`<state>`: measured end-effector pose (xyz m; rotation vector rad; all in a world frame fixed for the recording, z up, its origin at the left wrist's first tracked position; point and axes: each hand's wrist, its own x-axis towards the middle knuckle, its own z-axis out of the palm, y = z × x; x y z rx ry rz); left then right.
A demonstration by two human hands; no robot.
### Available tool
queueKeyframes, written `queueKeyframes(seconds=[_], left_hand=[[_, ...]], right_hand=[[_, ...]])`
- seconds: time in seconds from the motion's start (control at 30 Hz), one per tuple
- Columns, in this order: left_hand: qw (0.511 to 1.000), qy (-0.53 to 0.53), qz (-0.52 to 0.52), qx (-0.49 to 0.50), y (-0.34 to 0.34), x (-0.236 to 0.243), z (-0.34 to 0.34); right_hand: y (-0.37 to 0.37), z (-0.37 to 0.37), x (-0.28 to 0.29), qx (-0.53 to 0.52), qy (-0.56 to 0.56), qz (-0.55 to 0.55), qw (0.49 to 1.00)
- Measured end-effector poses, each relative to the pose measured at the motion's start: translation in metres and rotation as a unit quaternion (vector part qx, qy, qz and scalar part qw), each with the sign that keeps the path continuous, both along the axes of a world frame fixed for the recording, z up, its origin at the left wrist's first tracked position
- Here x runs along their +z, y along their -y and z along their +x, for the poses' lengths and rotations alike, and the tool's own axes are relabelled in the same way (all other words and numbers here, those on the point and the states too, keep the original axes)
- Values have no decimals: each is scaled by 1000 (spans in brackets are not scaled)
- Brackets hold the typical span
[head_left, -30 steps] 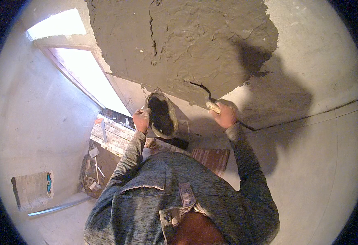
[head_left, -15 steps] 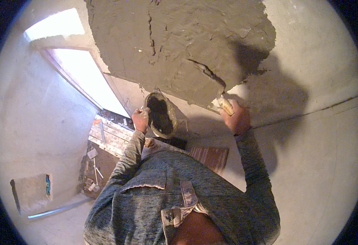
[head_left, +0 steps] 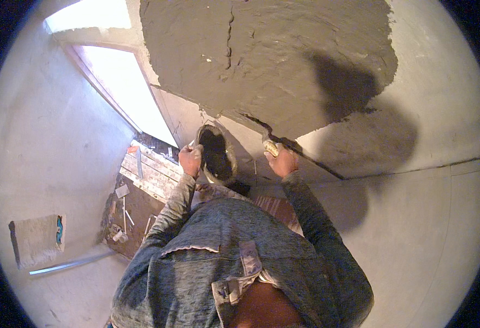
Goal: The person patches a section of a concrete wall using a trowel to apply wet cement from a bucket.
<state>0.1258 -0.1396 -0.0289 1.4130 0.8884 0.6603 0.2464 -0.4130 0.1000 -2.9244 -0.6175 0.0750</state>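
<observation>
My left hand [head_left: 191, 159] is closed on the near-left rim of a bucket [head_left: 230, 169] with a dark inside and a pale, plaster-smeared rim. My right hand [head_left: 283, 163] grips the light handle of a putty knife [head_left: 271, 148]. Its dark blade shows almost edge-on at the lower border of a broad patch of wet grey plaster [head_left: 262, 60]. Ridges and a long raised line run through the plaster. How much plaster sits on the blade, I cannot tell.
A bright window [head_left: 125, 87] lies to the left. Below it are whitish boards [head_left: 152, 174] and small tools and debris [head_left: 121, 232] on the floor. Pale walls [head_left: 431, 229] rise at the right, with a dark corner line. A reddish striped piece [head_left: 278, 210] lies beyond my body.
My right hand has drawn the putty knife down and left, closer to the bucket. The view has shifted a little. My left hand stays at the bucket's rim.
</observation>
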Motion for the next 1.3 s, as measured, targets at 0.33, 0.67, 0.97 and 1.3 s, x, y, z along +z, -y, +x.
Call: queueKeyframes(seconds=[0.33,0.67,0.97,1.3], left_hand=[[1000,-17,-1,-6,-8,5,-2],[997,-4,-72,-11,-7,3,6],[998,-51,-26,-1,-15,-18,-3],[999,-18,-40,-5,-18,-17,-9]], right_hand=[[2,-2,56,-46,33,91,994],[12,-12,67,16,138,131,981],[-15,-11,-10,-2,19,-20,1000],[-52,18,-29,7,-34,-1,999]])
